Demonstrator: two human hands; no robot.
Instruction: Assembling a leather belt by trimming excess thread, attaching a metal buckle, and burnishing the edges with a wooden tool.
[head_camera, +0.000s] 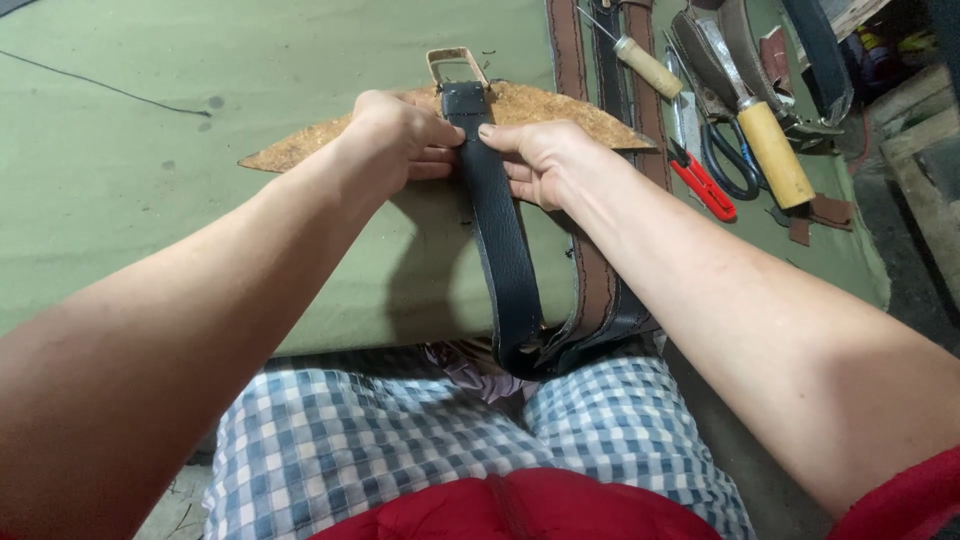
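Note:
A dark blue leather strap (498, 240) runs from a rectangular metal buckle (456, 66) down over the table's front edge. Its buckle end lies on a rusty brown, wing-shaped slab (560, 112). My left hand (398, 138) presses the strap's left side near the buckle, fingers curled against it. On the strap's right side, my right hand (535, 160) pinches it with thumb and fingers. Both hands hold the same strap, facing each other across it.
The green cloth table (150, 200) stretches left. Brown and black belts (600, 280) lie beside the strap. At the right are a wooden-handled knife (775, 150), a wooden-handled awl (645, 65), black scissors (730, 160), and a red-handled tool (700, 185). Checked trousers (400, 440) fill the bottom.

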